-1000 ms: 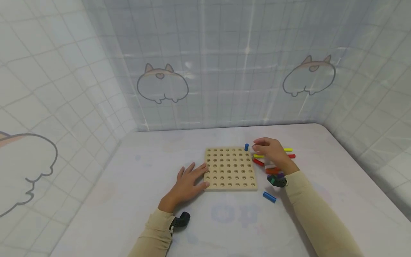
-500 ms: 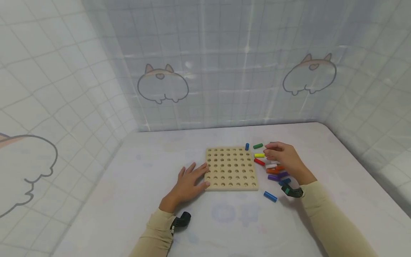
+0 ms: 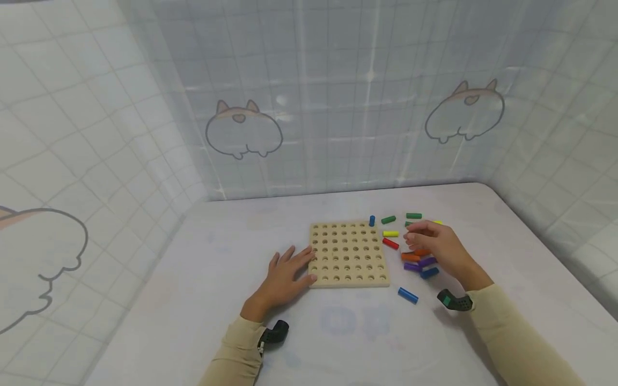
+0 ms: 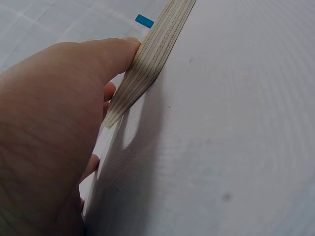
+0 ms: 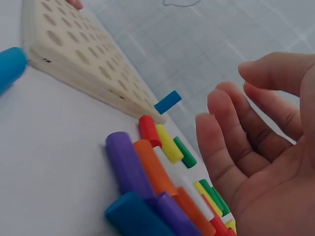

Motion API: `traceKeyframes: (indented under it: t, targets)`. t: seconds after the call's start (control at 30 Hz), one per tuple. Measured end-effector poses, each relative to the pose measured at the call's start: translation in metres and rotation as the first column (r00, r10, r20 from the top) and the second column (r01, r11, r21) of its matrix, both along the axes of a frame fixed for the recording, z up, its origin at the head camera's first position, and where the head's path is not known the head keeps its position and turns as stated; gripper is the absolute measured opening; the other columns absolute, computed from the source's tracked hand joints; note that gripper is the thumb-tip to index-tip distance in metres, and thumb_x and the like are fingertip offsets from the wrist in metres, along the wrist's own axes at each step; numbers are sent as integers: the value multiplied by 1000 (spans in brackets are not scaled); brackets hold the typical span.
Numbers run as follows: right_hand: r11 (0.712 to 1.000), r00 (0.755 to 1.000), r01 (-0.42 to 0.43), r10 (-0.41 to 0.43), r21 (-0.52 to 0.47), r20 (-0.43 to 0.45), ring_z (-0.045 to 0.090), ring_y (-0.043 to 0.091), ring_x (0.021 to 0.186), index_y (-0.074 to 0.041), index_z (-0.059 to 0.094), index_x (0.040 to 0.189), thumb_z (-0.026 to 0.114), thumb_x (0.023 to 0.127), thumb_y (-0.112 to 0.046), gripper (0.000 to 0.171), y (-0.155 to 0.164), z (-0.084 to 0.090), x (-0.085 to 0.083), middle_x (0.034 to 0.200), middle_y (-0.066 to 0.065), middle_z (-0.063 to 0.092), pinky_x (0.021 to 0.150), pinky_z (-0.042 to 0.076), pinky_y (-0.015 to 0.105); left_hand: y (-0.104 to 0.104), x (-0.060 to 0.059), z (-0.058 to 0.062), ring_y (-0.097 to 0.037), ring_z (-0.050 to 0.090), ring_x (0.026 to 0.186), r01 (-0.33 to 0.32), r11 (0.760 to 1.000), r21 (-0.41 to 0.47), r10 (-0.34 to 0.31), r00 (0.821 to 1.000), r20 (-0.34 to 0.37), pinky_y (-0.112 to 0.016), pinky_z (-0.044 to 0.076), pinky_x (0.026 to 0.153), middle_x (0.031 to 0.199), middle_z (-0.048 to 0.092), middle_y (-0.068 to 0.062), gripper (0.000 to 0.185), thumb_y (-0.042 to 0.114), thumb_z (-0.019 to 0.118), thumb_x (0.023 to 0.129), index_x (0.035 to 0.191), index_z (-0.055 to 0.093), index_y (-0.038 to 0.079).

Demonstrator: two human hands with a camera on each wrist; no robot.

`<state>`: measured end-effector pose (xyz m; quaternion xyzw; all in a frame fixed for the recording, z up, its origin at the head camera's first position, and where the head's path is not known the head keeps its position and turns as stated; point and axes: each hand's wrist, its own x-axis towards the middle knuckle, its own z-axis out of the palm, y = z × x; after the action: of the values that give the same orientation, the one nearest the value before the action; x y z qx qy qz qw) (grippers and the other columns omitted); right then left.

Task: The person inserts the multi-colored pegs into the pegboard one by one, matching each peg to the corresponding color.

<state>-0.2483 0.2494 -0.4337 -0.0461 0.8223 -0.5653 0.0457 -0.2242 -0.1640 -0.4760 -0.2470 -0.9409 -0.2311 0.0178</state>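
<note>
A square wooden pegboard (image 3: 341,254) with rows of holes lies flat on the table. One blue peg (image 3: 372,220) stands upright in its far right corner hole. My left hand (image 3: 284,276) rests at the board's left edge, fingers spread, thumb touching the side in the left wrist view. Above a loose group of coloured pegs right of the board hovers my right hand (image 3: 441,244), fingers loosely bent and nothing between them in the right wrist view. Beneath and around it lie an orange peg (image 3: 410,257), a purple peg (image 3: 412,267) and a red peg (image 3: 390,243).
Another blue peg (image 3: 407,295) lies apart, nearer the front. Green pegs (image 3: 413,215) and a yellow peg (image 3: 390,234) lie toward the back. Walls of white tile-patterned sheeting (image 3: 338,134) enclose the table (image 3: 232,236) at the back and sides.
My right hand has drawn back to the right and toward me, away from the upright blue peg, uncovering several pegs. The left hand stays in place at the board.
</note>
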Motion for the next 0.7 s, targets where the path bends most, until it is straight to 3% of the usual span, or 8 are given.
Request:
traceKeyframes:
  t: [0.33, 0.5, 0.7]
  targets:
    - [995, 997, -37, 43, 97, -64, 66, 26, 101, -6, 61, 130, 65, 96, -48, 54, 6, 0, 22, 117, 10, 68, 87, 55, 33, 1, -3, 0, -36, 16, 151, 5, 1000, 10, -5, 1000, 0, -67, 1, 115, 161, 30, 10, 65, 53, 53, 99, 155, 42, 22]
    - [994, 994, -94, 97, 52, -52, 66, 29, 93, -5, 64, 125, 70, 95, -38, 45, 8, -5, 35, 114, 11, 71, 81, 55, 35, 1, -3, -1, -37, 16, 151, 16, 1000, 0, -16, 1000, 0, -68, 2, 114, 162, 30, 9, 65, 53, 52, 100, 156, 41, 22]
    - [989, 989, -144, 144, -9, -44, 67, 28, 99, -4, 64, 124, 73, 93, -33, 43, 3, -9, 44, 121, 12, 70, 82, 57, 35, 0, -2, 3, -37, 16, 150, 20, 1000, 0, -20, 1000, 10, -68, 2, 114, 162, 30, 8, 64, 51, 53, 100, 156, 41, 22]
